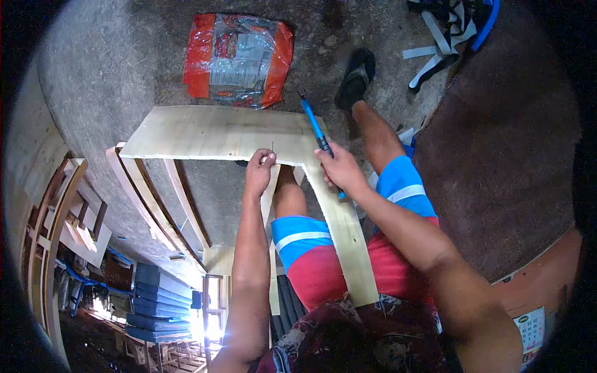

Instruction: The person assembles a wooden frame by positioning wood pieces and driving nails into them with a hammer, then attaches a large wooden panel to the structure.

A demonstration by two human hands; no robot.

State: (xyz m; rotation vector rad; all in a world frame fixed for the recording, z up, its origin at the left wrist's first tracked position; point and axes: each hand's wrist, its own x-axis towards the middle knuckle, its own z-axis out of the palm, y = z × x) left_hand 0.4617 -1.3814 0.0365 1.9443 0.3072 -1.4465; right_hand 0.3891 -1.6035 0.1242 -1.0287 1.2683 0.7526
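1. The plastic bag (pixel 239 59) on the far floor carries a printed label too blurred to read; its clear, crinkled, glossy middle lies between orange-red ends.
2. A paper calendar (pixel 532 332) at the near right shows rows of dates, too small to read surely.
3. The pale wooden panel (pixel 205 132) is at the centre: one flat, grained band runs left to right, and a narrower leg comes from its right part toward the person's lap.
4. The left hand (pixel 261 165) is at the band's near edge, thumb and forefinger pinched together on a thin nail (pixel 272 147).
5. The right hand (pixel 339 166), just right of it, has its fingers wrapped closed around the dark grip of a hammer (pixel 314 124); the blue shaft slants up to a small dark head, apart from the nail.
6. Slim wooden rails (pixel 186 205) stretch below the panel's left part.
7. White straps (pixel 435 46) lie tangled at the far right, beside a rough-looking brown sheet (pixel 497 143).
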